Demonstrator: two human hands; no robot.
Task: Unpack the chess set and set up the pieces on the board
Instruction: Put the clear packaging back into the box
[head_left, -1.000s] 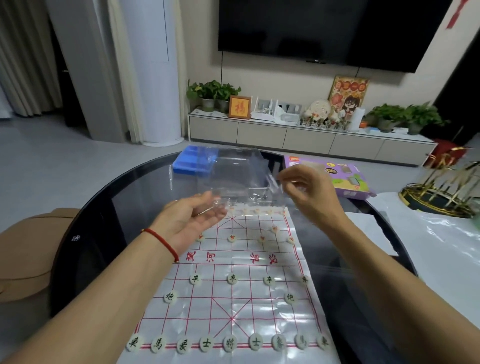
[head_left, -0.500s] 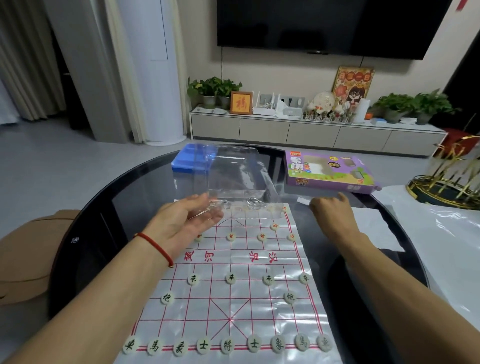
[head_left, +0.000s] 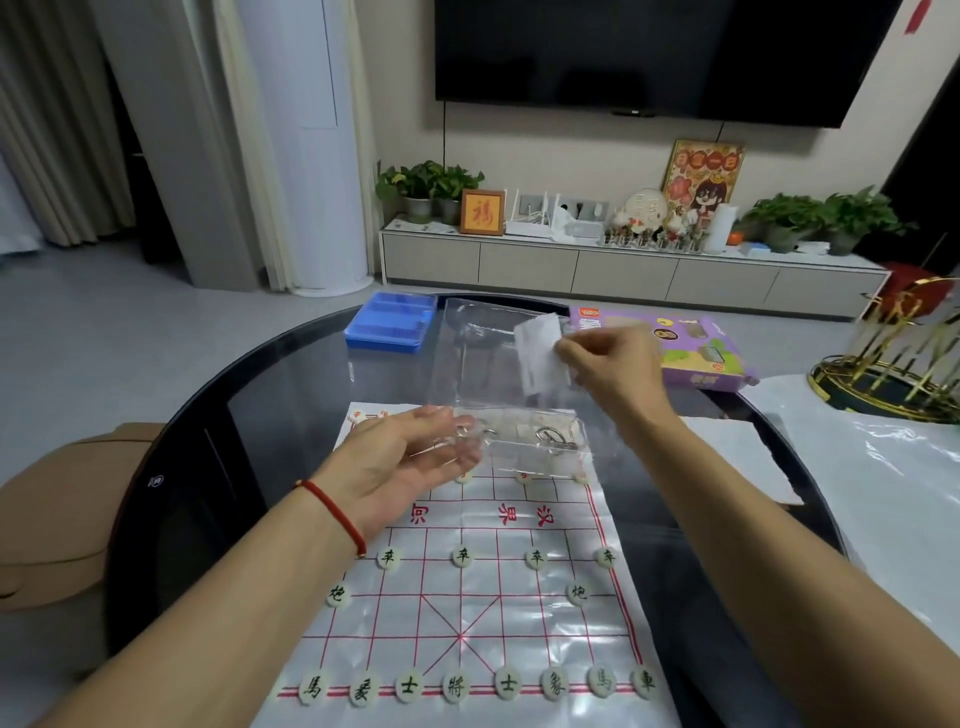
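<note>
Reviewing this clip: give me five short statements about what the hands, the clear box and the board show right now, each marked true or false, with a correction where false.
1. The right hand pinches a small white paper. True.
2. The left hand grips a chess piece. False: its palm is up with the fingers relaxed at the near edge of the clear plastic box, and no piece shows in it.
3. The near row of the board carries pieces with black characters. True.
4. The blue tray sits on the board. False: it lies on the glass table beyond the board, to the left.
5. The purple box lies right of the clear plastic box. True.
</note>
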